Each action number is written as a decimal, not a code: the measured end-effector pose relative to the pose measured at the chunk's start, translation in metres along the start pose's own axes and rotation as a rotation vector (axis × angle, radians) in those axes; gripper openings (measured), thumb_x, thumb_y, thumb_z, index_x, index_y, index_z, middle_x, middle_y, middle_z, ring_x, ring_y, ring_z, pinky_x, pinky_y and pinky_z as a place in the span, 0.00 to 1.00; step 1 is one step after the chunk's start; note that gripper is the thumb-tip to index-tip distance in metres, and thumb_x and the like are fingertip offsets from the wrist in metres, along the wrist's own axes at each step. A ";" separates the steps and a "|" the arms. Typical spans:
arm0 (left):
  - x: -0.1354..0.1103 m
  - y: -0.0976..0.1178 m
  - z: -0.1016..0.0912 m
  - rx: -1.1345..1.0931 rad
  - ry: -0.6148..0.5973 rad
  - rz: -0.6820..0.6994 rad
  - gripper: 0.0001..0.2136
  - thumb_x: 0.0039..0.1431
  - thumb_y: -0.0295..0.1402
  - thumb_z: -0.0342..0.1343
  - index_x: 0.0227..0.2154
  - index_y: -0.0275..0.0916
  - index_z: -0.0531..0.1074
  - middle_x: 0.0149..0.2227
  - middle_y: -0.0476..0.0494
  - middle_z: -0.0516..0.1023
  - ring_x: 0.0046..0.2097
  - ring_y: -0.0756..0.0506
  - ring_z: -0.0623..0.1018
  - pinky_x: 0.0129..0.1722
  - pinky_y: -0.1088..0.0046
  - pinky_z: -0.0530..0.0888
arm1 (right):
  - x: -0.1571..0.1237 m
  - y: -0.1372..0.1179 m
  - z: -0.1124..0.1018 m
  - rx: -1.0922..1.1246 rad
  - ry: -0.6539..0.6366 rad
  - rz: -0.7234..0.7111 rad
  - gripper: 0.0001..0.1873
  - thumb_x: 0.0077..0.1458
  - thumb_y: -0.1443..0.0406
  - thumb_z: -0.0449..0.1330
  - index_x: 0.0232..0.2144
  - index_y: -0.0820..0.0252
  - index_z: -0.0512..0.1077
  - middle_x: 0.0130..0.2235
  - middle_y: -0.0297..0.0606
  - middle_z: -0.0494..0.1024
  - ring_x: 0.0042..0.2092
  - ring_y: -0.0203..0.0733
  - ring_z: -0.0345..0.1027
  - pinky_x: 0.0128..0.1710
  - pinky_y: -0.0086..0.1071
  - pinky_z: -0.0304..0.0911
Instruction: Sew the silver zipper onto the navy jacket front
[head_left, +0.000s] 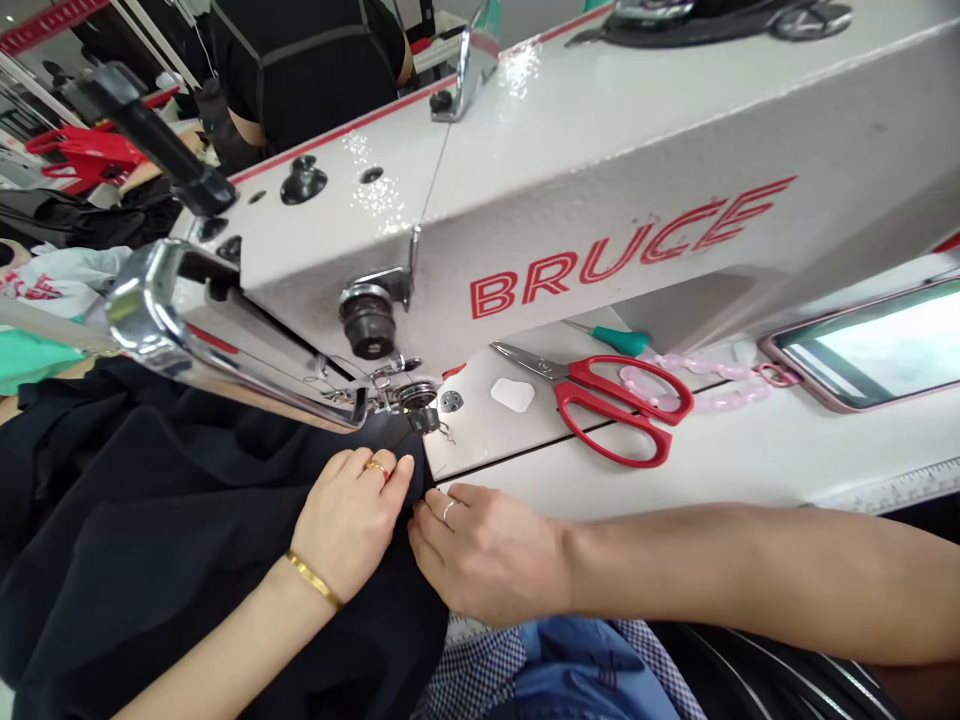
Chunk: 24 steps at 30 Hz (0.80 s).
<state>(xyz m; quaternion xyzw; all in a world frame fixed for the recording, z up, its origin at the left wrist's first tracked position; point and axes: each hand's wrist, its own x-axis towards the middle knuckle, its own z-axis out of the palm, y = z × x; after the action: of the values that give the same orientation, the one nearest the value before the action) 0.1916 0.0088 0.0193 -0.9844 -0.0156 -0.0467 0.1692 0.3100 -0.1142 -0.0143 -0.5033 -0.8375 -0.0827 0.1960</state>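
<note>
A white sewing machine (600, 170) marked BRUCE fills the upper view. Dark navy fabric (150, 520) lies spread under its needle area (420, 410) and over the left of the table. My left hand (352, 520), with a gold ring and a gold bracelet, rests on the fabric just in front of the presser foot, fingers pressed together on the cloth. My right hand (480, 550), wearing a silver ring, lies right beside it, its fingers pinching the fabric's edge near the needle.
Red-handled scissors (607, 405) lie on the white table (750, 460) to the right, beside a pink bead chain (697, 385) and a phone (870, 350). A teal-handled tool (619, 340) lies behind them. Another person in black (307, 60) is at the far left.
</note>
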 end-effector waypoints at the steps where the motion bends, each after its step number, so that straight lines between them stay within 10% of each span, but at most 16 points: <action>1: 0.001 0.002 0.000 -0.018 0.032 0.003 0.14 0.50 0.21 0.45 0.37 0.31 0.73 0.34 0.38 0.76 0.33 0.42 0.73 0.32 0.64 0.70 | 0.000 0.000 0.000 0.000 0.000 0.008 0.11 0.53 0.70 0.47 0.30 0.69 0.69 0.29 0.48 0.72 0.30 0.43 0.63 0.24 0.35 0.55; 15: 0.014 -0.017 0.039 -0.090 0.205 -0.038 0.09 0.55 0.25 0.47 0.36 0.33 0.71 0.35 0.40 0.76 0.34 0.44 0.74 0.32 0.68 0.70 | 0.005 0.009 0.004 -0.089 -0.057 0.133 0.16 0.55 0.72 0.46 0.41 0.76 0.68 0.42 0.57 0.71 0.43 0.50 0.65 0.32 0.38 0.61; 24: -0.003 -0.016 -0.020 0.115 0.114 -0.057 0.12 0.52 0.21 0.48 0.39 0.30 0.71 0.33 0.39 0.74 0.32 0.42 0.71 0.35 0.62 0.67 | -0.002 -0.004 0.004 -0.115 0.008 0.032 0.17 0.54 0.71 0.48 0.42 0.79 0.69 0.42 0.60 0.72 0.42 0.54 0.67 0.35 0.42 0.61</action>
<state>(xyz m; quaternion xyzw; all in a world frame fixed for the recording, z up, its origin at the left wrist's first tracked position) 0.1865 0.0171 0.0430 -0.9679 -0.0365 -0.1062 0.2249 0.3064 -0.1160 -0.0182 -0.5266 -0.8225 -0.1295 0.1715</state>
